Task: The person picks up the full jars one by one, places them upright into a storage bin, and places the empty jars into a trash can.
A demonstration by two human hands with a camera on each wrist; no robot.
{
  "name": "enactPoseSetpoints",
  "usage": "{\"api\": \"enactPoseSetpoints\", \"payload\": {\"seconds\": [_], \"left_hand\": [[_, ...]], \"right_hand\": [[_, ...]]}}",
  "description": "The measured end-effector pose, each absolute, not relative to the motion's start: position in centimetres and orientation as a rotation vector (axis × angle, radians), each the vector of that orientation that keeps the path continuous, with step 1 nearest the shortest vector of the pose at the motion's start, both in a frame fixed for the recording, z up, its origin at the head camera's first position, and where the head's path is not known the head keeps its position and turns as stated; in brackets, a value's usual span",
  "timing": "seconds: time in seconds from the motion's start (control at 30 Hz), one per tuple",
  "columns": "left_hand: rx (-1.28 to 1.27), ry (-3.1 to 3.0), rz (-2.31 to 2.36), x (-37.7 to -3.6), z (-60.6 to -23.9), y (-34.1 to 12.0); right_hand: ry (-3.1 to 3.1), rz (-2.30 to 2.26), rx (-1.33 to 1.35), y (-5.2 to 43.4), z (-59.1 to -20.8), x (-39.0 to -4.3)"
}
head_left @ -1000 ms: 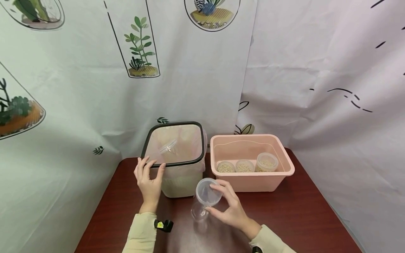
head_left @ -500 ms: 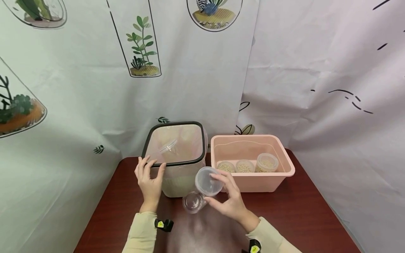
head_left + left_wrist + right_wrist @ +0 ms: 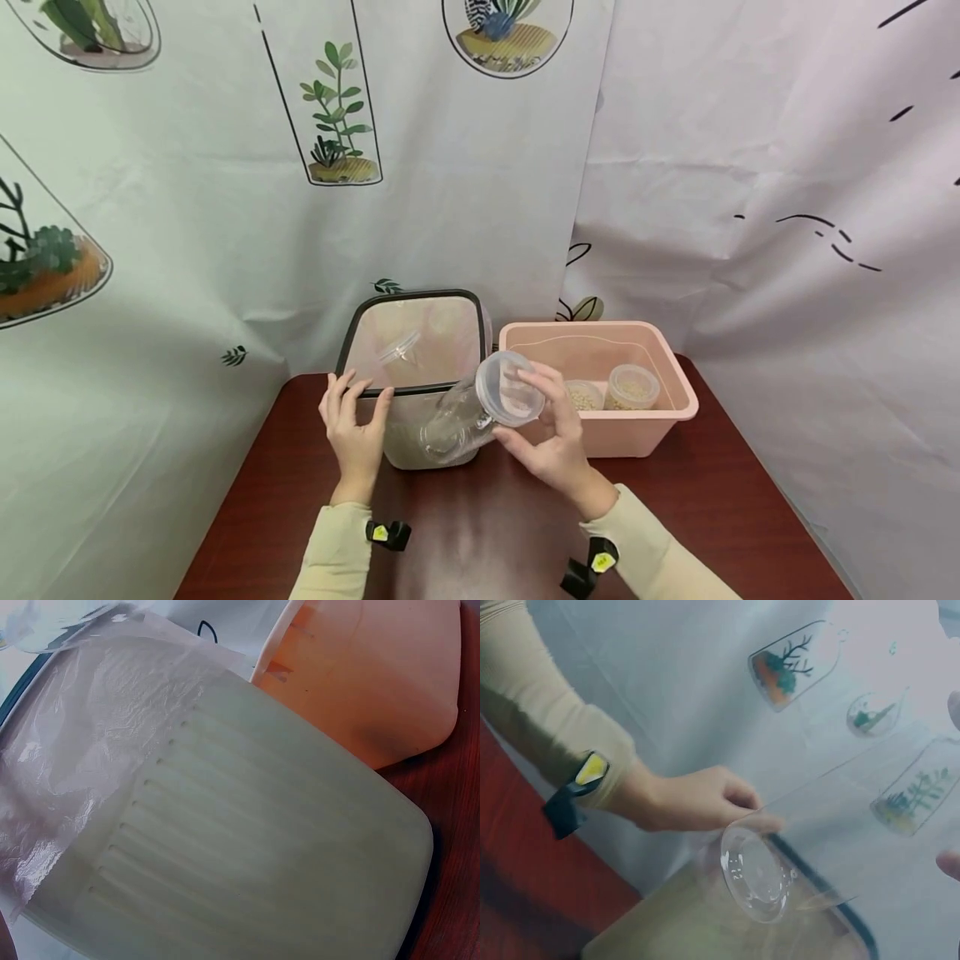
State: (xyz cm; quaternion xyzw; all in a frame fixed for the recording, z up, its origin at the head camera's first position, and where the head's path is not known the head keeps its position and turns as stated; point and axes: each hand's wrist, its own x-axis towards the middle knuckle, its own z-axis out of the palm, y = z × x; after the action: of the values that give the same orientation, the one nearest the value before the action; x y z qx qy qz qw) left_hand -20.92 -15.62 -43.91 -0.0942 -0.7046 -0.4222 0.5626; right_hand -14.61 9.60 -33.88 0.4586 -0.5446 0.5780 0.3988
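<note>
My right hand (image 3: 551,437) holds a clear plastic jar (image 3: 457,421) by its translucent white lid (image 3: 510,389), thumb below and fingers on the lid's far side. Tilted, the jar has its base toward the lower left, in front of a grey-green trash bin (image 3: 405,450). No contents show through its wall. In the right wrist view the jar's round base (image 3: 756,874) appears near the bin's rim. My left hand (image 3: 352,437) grips the bin's black rim (image 3: 420,389) at the front left corner. A thin clear liner (image 3: 97,712) hangs over the bin's outside.
A pink plastic tub (image 3: 600,437) stands right of the bin, holding several lidded jars (image 3: 632,386) of pale pellets. Inside the bin lies a clear plastic piece (image 3: 401,350). A printed cloth (image 3: 480,208) hangs behind the dark red table (image 3: 510,542).
My right hand has lifted the jar off the table, up toward the bin, and tipped it so its base points left. The left hand stays at the rim.
</note>
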Motion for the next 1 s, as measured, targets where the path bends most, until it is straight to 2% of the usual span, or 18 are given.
{"api": "enactPoseSetpoints", "payload": {"seconds": [0.67, 1.0], "left_hand": [[-0.238, -1.677, -0.999, -20.8, -44.1, -16.0], [-0.238, -1.688, -0.993, -20.9, -44.3, -16.0]], "right_hand": [[-1.304, 1.477, 1.117, 9.2, -31.6, -18.6], [-1.386, 1.359, 1.069, 8.1, -31.7, -20.3]]}}
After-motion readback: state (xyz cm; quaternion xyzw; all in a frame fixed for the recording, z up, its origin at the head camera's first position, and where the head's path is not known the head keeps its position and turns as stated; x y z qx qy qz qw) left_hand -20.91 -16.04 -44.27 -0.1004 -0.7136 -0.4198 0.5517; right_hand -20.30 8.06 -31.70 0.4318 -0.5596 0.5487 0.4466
